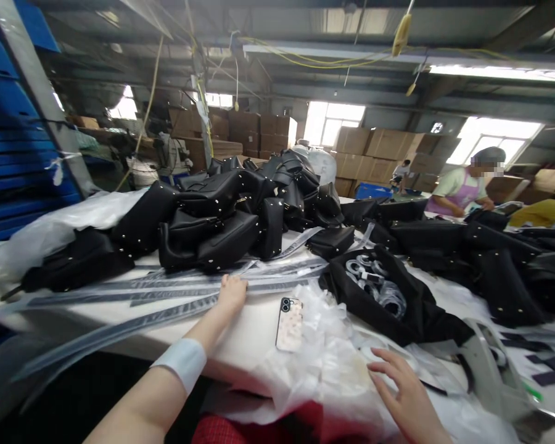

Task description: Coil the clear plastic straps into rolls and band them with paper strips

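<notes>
My left hand [232,294] is stretched over the white table with its fingers curled closed around the end of a long plastic-wrapped strip [166,320]. More wrapped strips [176,280] lie just beyond it. My right hand [398,391] is held above crumpled clear plastic bags [328,333], fingers apart and nothing in them. Between the hands a phone in a patterned case [289,325] lies face down. Past my right hand, an open black fabric bag [411,302] holds several coiled rolls in clear wrap [392,300].
Black bags [231,228] are heaped across the far side, with more bags [462,246] to the right. A grey machine-like object [490,370] stands at right. Blue crates [18,154] are stacked left. A co-worker in an apron [465,191] stands behind the right-hand bags.
</notes>
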`<state>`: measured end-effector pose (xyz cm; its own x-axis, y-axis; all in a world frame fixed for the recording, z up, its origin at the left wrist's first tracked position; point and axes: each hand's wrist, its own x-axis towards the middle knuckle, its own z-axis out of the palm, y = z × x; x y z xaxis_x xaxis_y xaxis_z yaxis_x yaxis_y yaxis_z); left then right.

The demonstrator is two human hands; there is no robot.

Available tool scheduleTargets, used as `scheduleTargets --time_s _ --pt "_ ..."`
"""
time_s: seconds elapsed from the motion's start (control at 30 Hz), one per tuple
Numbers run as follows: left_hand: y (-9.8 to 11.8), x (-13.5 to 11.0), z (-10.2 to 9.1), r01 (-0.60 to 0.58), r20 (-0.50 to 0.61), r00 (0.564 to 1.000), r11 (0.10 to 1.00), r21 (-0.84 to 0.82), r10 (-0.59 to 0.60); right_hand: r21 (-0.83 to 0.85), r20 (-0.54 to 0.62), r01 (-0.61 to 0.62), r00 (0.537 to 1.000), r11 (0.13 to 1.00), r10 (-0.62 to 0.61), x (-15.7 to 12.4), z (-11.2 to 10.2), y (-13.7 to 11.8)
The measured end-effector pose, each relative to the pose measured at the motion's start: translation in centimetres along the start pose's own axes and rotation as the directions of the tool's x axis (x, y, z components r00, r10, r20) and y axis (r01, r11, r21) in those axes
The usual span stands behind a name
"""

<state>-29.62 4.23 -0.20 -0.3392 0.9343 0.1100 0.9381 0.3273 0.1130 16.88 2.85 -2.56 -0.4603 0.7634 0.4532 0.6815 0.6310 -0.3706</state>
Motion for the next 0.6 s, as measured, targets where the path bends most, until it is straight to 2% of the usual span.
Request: scheduleTargets --time_s 0.13,0.3,0.43,0.6 --pt "-1.4 -1.6 0.0 0.004 0.026 1.000 1.000 -0.014 -0.003 0.101 0.085 -0.020 0.996 0.995 0.012 1.9 0.5 -2.2" --pt "-3.1 -3.8 -1.2 0.018 0.028 0.999 0.999 -0.049 -0.017 0.205 0.152 -0.007 0.988 0.979 -0.025 2.9 2.0 -4.3" --pt "-3.3 -5.9 -1.6 0.072 0.014 0.997 0.996 -0.054 -0.071 0.277 0.211 -0.041 0.977 0.960 -0.019 3.0 3.1 -5.7" --pt "-3.5 -8.1 -0.7 0.188 0.001 0.982 0.982 -0.038 -0.188 0.380 0.313 -0.094 0.949 0.920 -0.032 3.3 4.1 -8.2"
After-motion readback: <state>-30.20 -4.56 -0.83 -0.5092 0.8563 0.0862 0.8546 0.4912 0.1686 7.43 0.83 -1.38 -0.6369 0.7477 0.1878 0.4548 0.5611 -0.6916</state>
